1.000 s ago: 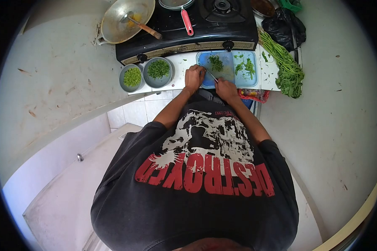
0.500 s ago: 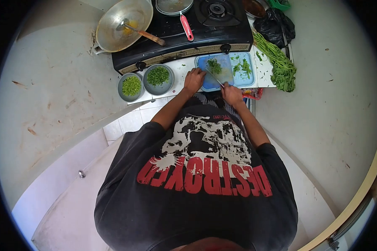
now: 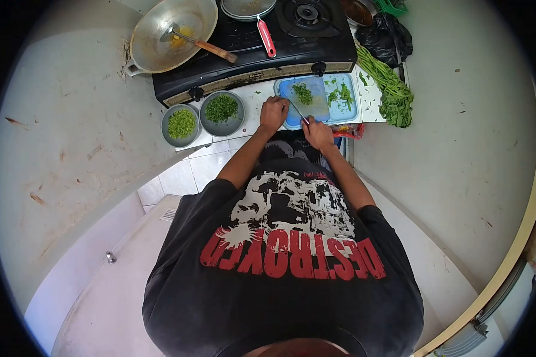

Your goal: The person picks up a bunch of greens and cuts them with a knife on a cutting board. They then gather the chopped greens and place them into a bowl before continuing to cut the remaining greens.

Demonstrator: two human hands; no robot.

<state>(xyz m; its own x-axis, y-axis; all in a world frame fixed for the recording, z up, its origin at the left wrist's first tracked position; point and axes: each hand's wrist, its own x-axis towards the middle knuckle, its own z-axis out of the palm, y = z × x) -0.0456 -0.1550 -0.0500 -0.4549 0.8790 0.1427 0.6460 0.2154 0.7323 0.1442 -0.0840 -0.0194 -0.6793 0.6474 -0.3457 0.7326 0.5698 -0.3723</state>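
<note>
My right hand is closed round the handle of a knife. The blade slants up and left over a blue cutting board, which lies on a light-blue tray. At the board's left edge my left hand has its fingers curled by the blade's tip; whatever they hold, if anything, is hidden. Beyond the blade sits a small heap of chopped greens. Loose leaves lie on the tray's right part.
Two grey bowls stand left: one of pale-green pieces, one of darker chopped greens. Behind is a black gas stove with a wok, spatula and red-handled pan. Leafy stalks and a black bag lie right.
My right hand has shifted left with the knife, closer to my left hand, and the blade is angled more steeply. The whole view has shifted slightly.
</note>
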